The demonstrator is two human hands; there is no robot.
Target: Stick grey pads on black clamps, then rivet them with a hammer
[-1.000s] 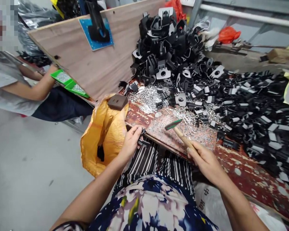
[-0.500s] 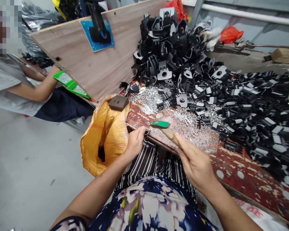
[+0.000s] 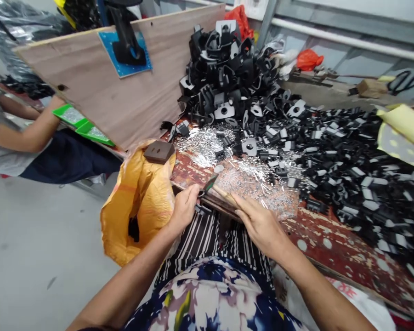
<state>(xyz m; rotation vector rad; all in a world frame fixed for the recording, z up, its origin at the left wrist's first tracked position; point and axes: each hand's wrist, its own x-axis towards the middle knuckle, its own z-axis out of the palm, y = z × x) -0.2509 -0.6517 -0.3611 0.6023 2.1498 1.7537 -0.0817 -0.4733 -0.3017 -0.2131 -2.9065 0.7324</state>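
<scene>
My left hand (image 3: 185, 208) is closed at the table's front edge, its fingers pinching a black plastic clip (image 3: 202, 210) that is mostly hidden by them. In my right hand (image 3: 262, 224) is a hammer with a wooden handle (image 3: 224, 196). The green hammer head (image 3: 210, 183) is tilted, right beside my left fingertips and over the clip. Whether it touches the clip I cannot tell. Behind the hammer, small metal pins (image 3: 207, 143) lie scattered on the worn red table (image 3: 334, 227).
Black and grey plastic clips (image 3: 331, 161) are heaped across the table's right side, with larger black parts (image 3: 224, 69) piled at the back. A yellow bag (image 3: 158, 195) with a brown block (image 3: 159, 152) on it stands left. A wooden board (image 3: 99, 87) separates me from another person's arm (image 3: 31, 131).
The hammer head has come down and left, to my left fingertips, and tipped from flat to slanted. The view has shifted slightly to the right. My left hand keeps its grip on the clip.
</scene>
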